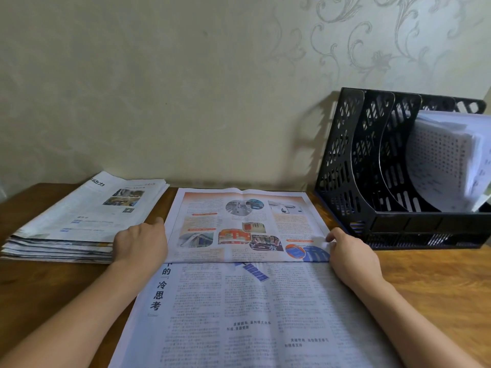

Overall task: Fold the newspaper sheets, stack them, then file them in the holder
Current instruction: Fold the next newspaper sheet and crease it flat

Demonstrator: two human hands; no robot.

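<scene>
Brown wood of the bench (pixel 430 282) shows on either side of the newspaper sheet (pixel 239 301) we see spread in front of the person, its far part folded back toward us so a colourful page lies over the grey text page. The sheet's near edge runs out of the bottom of the view, so we cannot see where it ends. The left hand (pixel 140 243) rests at the left edge of the folded flap with its fingers curled; its fingertips are hidden, and we cannot tell whether it grasps the paper or only presses on it. The right hand (pixel 348 251) pinches the flap's right corner, where the paper bunches between thumb and fingers. To the left lies a stack of newspapers (pixel 79 221), just beside the left hand. At the far right stands the black mesh holder (pixel 353 166), against the wall; its right slot carries white papers (pixel 449 160), blurred and cut off by the edge of the view, their print unreadable.
</scene>
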